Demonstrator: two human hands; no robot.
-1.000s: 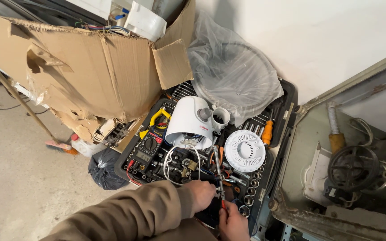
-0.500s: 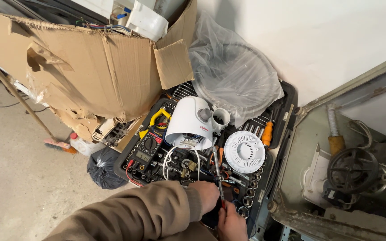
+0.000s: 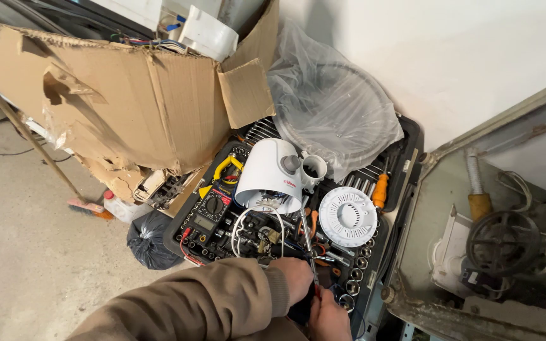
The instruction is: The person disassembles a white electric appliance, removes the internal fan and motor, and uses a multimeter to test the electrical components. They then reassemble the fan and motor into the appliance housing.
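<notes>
**Hands over open tool case, screwdriver gripped**

Concrete floor, white wall. Head view: tool case [image 3: 406, 142] centre frame. Left hand [image 3: 293, 278] and right hand [image 3: 328, 316], lower centre, both closed round one thin screwdriver [image 3: 306, 243]. Risk: shaft could slip and snag one white wire loop [image 3: 242, 221]. One multimeter [image 3: 208, 211], one white grille [image 3: 347, 216].

Both hands meet low in the view, close to its bottom edge, touching or nearly so. The left hand [image 3: 293, 279] comes out of a brown sleeve [image 3: 210, 303] that crosses from the lower left, its back turned up and fingers curled under in a closed grip. The right hand [image 3: 328, 316] sits just below it, bare, knuckles up and fingers folded shut.
</notes>
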